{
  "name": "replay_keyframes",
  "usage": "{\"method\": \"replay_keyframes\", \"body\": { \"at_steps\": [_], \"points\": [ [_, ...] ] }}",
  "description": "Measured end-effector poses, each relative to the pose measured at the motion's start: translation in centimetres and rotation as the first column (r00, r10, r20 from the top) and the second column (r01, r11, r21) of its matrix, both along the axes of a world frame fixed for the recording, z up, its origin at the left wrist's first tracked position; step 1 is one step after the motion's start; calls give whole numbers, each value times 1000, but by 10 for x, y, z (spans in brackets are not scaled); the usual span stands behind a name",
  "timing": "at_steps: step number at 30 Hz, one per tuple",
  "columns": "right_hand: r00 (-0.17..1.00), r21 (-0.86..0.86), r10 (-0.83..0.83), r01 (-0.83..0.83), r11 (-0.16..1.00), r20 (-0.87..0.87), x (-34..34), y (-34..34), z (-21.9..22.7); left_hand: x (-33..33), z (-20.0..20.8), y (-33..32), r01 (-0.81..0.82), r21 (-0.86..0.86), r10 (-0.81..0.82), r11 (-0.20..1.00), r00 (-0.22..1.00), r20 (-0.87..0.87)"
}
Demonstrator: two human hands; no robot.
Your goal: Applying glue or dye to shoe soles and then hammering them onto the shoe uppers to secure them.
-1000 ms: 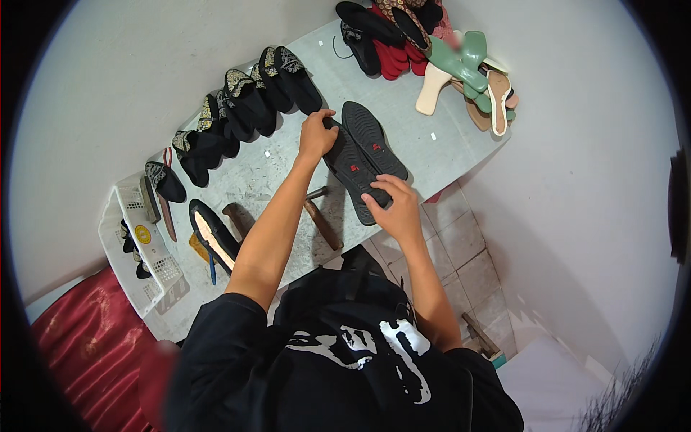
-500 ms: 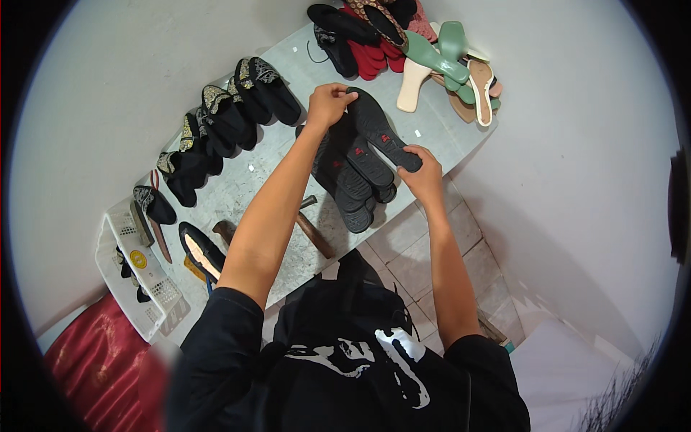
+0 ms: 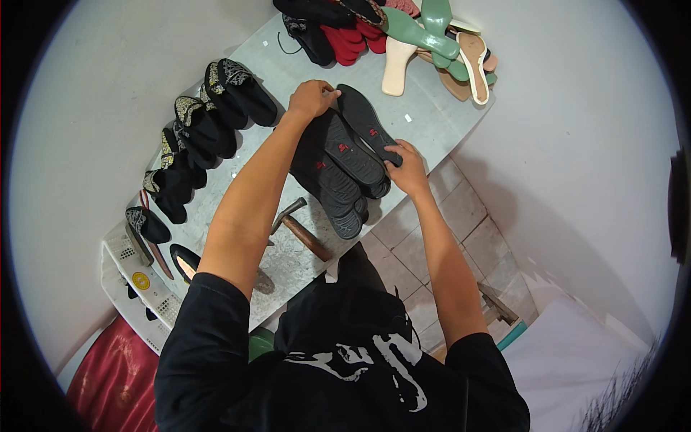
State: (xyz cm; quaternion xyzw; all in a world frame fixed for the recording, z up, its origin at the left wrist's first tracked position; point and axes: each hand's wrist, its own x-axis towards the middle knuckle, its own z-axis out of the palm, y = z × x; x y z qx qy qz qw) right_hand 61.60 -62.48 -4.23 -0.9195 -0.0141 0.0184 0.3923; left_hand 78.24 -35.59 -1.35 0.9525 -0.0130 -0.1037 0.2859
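So, snapshot, biggest item down:

Table: pale grey worktop (image 3: 425, 122) ran from lower left to upper right of the frame, tiled floor to its right.
Shoe row: black slip-ons with patterned trim (image 3: 205, 122) lined the upper-left edge, toes about touching each other.
Sandal pile: green, red, tan and black sandal parts (image 3: 403, 29) heaped at top centre, well apart from the hands.
Sole stack: black rubber outsoles (image 3: 338, 180) overlapped in a fan at frame centre, lower ends near the table's right edge.
Top sole: black outsole (image 3: 363, 122) lay uppermost, slanting from upper left to lower right, held at both ends.
Crate: white plastic crate (image 3: 140, 281) sat at lower left, contents unclear.
Hammer: wooden-handled hammer (image 3: 299, 227) lay just left of the stack's lower end, untouched.
Left hand: left hand (image 3: 311, 97) was closed narrow, pinching the top sole's upper tip.
Right hand: right hand (image 3: 409, 167) was curled over the sole's lower end, fingers on its edge.
Handling (judgement): sole looked light, thin and bendy, so likely to sag if held at one end; tread side should grip fine. Best hold: both ends or mid-edge pinch.
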Motion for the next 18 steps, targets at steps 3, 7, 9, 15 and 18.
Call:
{"method": "replay_keyframes", "body": {
  "at_steps": [3,7,9,15,18],
  "points": [
    [992,-85,8,3,996,126,-8,10,8,-9,-3,18,40,-7,-40,999,999,-21],
    [993,255,-82,101,962,-83,-28,36,72,-35,8,34,129,-26,-121,991,974,191],
    [993,208,-106,115,971,-57,-42,50,82,-40,11,41,128,-18,-122,992,969,214],
    [990,193,-136,130,973,18,-52,64,89,-45,18,46,89,-76,-66,993,960,271],
    [989,254,-146,143,957,-7,-51,73,104,-47,32,56,-43,-258,68,965,994,88]
  ]
}}
